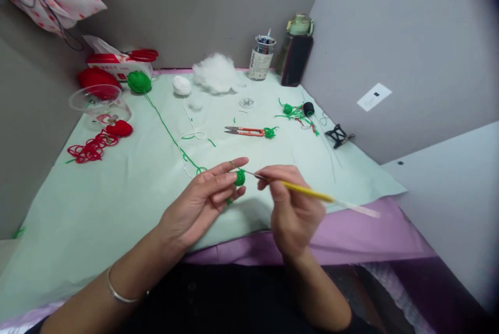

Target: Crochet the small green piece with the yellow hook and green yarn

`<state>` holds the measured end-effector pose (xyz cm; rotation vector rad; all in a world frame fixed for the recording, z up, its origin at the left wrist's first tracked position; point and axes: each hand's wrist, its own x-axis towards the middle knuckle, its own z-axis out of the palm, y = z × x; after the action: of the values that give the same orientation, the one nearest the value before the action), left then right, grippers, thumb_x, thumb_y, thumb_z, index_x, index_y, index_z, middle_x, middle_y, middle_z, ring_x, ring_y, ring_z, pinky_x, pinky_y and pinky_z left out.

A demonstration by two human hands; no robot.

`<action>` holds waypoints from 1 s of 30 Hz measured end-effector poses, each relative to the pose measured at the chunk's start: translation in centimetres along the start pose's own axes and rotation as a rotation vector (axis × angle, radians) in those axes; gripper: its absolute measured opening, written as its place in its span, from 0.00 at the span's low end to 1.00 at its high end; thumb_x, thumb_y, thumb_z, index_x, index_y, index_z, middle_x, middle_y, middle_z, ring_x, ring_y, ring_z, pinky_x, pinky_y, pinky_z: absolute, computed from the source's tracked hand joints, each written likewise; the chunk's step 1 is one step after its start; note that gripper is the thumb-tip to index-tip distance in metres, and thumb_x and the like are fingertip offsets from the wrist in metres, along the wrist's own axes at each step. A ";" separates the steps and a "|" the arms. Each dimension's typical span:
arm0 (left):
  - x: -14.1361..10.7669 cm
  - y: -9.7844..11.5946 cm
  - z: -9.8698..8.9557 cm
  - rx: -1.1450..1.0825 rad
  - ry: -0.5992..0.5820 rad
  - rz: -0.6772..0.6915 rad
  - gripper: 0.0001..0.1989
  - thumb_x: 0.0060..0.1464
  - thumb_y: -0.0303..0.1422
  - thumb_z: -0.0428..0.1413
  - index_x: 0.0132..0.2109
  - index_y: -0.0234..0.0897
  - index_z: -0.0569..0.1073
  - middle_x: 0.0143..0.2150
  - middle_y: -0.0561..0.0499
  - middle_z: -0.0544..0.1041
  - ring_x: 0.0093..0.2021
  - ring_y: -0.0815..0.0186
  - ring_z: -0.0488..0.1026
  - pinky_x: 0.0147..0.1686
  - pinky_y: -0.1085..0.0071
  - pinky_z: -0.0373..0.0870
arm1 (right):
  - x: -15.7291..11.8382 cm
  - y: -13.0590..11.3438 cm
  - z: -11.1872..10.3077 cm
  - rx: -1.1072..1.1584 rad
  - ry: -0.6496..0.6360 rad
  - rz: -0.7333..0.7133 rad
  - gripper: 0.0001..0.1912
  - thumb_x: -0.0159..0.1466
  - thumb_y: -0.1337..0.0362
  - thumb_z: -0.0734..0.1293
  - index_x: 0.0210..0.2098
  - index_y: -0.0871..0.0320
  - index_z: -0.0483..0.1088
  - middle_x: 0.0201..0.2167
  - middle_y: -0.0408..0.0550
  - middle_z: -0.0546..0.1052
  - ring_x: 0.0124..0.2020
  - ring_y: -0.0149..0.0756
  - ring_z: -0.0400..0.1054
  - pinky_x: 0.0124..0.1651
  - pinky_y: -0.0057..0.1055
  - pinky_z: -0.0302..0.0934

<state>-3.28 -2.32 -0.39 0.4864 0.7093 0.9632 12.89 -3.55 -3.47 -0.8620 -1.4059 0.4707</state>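
On the worktop [148, 178], the left hand [198, 198] pinches the small green crochet piece [240, 178], while the right hand [294, 209] grips the yellow-handled hook [306, 190] close beside it; a slack working strand could slip off the hook tip, dropping a loop.

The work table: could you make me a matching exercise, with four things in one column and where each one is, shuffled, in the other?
1. Crochet hook
2. Thread snips
3. White stuffing
4. Phone

A. Between the white yarn ball and the pen holder
B. In the right hand
C. Propped in front of the green bottle
D. Just beyond the hands, orange handles toward the right

Pairs: 1-B, 2-D, 3-A, 4-C
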 end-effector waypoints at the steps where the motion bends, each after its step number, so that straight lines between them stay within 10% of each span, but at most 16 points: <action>1: 0.0 0.1 0.0 0.009 0.007 0.020 0.15 0.55 0.31 0.72 0.51 0.37 0.88 0.27 0.60 0.68 0.23 0.79 0.52 0.52 0.69 0.74 | 0.2 0.0 0.0 0.113 0.022 0.099 0.11 0.75 0.67 0.66 0.47 0.50 0.82 0.38 0.46 0.81 0.35 0.35 0.76 0.39 0.36 0.74; 7: -0.2 -0.2 0.2 0.260 0.038 0.185 0.15 0.55 0.33 0.73 0.51 0.46 0.88 0.35 0.54 0.78 0.37 0.69 0.71 0.41 0.73 0.67 | 0.4 0.2 0.2 0.278 -0.045 0.282 0.07 0.73 0.62 0.70 0.43 0.51 0.82 0.38 0.45 0.82 0.34 0.32 0.74 0.38 0.31 0.71; 15: -0.7 0.1 -0.1 0.370 0.070 0.210 0.14 0.57 0.34 0.71 0.51 0.50 0.88 0.39 0.53 0.76 0.43 0.66 0.70 0.44 0.72 0.65 | 0.8 0.2 -0.1 0.425 -0.024 0.389 0.11 0.74 0.57 0.68 0.40 0.55 0.79 0.34 0.46 0.83 0.29 0.32 0.74 0.36 0.33 0.74; 25: -0.7 -0.8 -0.3 0.553 0.160 0.427 0.16 0.56 0.32 0.72 0.52 0.49 0.87 0.37 0.54 0.77 0.39 0.66 0.69 0.44 0.70 0.67 | -0.5 -0.7 -0.2 -0.246 -0.179 -0.268 0.16 0.73 0.73 0.64 0.56 0.52 0.75 0.43 0.52 0.84 0.43 0.42 0.80 0.44 0.40 0.76; 30: -0.5 -0.9 0.3 0.179 0.080 0.117 0.23 0.53 0.34 0.74 0.57 0.43 0.85 0.29 0.57 0.71 0.27 0.72 0.61 0.35 0.74 0.67 | -1.1 0.2 0.1 -0.418 -0.076 -0.366 0.20 0.69 0.74 0.70 0.55 0.48 0.79 0.46 0.51 0.83 0.45 0.43 0.79 0.45 0.39 0.77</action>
<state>-2.77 -3.22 -0.58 0.6548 0.8510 1.0376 12.64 -4.20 -4.36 -0.8953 -1.7211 -0.0760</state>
